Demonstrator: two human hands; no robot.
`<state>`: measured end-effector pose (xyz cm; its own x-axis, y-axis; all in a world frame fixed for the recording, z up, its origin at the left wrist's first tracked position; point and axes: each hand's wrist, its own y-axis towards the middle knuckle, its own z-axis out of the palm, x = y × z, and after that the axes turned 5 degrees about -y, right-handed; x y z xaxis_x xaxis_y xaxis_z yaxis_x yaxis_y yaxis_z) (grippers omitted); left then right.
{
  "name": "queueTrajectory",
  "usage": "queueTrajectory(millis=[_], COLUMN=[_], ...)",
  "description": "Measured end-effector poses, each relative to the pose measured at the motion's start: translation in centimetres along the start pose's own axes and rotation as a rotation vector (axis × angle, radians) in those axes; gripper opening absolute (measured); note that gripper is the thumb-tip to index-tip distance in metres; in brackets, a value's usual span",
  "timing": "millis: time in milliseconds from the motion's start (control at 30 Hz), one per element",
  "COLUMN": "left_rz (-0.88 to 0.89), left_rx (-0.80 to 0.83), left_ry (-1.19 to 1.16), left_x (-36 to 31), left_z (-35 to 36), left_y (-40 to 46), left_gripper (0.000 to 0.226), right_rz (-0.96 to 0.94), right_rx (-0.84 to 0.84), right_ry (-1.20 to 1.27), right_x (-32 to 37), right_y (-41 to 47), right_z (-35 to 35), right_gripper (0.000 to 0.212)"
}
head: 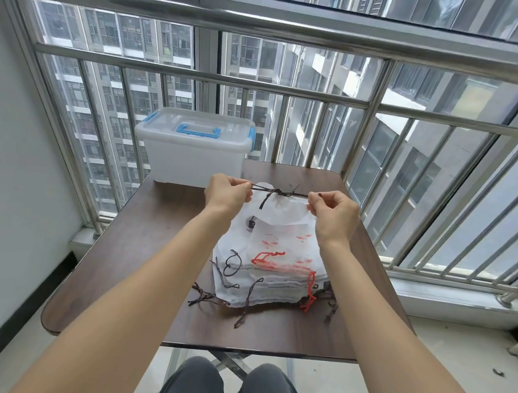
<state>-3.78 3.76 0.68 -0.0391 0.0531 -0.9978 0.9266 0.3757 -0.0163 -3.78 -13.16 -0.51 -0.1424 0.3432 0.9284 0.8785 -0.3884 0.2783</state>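
Head view. Pinches dark drawstring (278, 192) taut at both ends with left hand (226, 193) and right hand (334, 214), fingers curled tight on cord. Holds white pouch (281, 212) up by its cinched, knotted neck, over pouch stack (275, 279) at mid table (140, 248). At table's far left corner: lidded plastic box (193, 149).

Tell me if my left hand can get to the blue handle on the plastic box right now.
Probably yes. The box stands just beyond the left hand with nothing between them, and the handle lies bare on its lid. But that hand pinches the taut cord, so it must let go first.
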Motion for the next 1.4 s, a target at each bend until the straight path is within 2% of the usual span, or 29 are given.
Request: queueTrajectory(millis=[100,300,467,600,733,867,933,967,1000,1067,1167,1267,1400], left_rz=[0.021,0.012,-0.019,0.026,0.136,0.341,0.404,0.408,0.396,0.329,0.153,0.048,0.027], left_rx=[0.077,0.282,0.4,0.346,0.154,-0.025,-0.001,0.033,0.071,0.15,0.297,0.407,0.456], left_ry=[0.052,0.272,0.312,0.322,0.387,0.636,0.806,0.89,0.964,1.064,1.137,1.189,1.208], left_x=[-0.1,-0.3,-1.1,-1.3,-1.7,-2.5,-2.9,-3.1,-3.4,-3.9,-4.5,-5.1,-6.1], left_z=[-0.3,-0.2,-0.1,-0.7,-1.5,-2.1,-2.0,-1.9,-1.8,-1.9,-2.3,-2.5,-2.6], left_y=[0.1,-1.1,-1.1,1.4,6.5,11.6,14.0,15.1,16.3,18.1,19.7,20.3,21.2], left_gripper=[0.013,0.012,0.014,0.019,0.022,0.03,0.036,0.04,0.043,0.049,0.051,0.05,0.048], right_rz=[0.012,0.043,-0.061,-0.121,-0.106,0.002,0.06,0.082,0.117,0.221,0.369,0.392,0.386], right_rx=[0.096,0.437,0.508,0.5,0.51,0.499,0.513,0.517,0.519,0.538,0.537,0.544,0.511], right_ry=[-0.085,-0.363,-0.533,-0.542,-0.422,-0.314,-0.299,-0.315,-0.327,-0.304,-0.221,-0.241,-0.367], right_x=[-0.4,0.3,1.2,2.5,3.7,3.9,4.0,3.9,4.0,4.1,4.5,5.1,5.4], right_y=[0.7,0.9,0.9,2.0,4.2,8.2,10.6,11.7,12.8,14.5,16.2,17.1,17.9], right_z=[-0.4,-0.3,0.7,2.5,6.5,11.9,14.5,15.6,16.5,18.1,19.5,20.5,21.3], right_gripper=[0.017,0.004,0.014,0.021,0.022,0.03,0.027,0.017,0.015,0.024,0.04,0.031,0.016])
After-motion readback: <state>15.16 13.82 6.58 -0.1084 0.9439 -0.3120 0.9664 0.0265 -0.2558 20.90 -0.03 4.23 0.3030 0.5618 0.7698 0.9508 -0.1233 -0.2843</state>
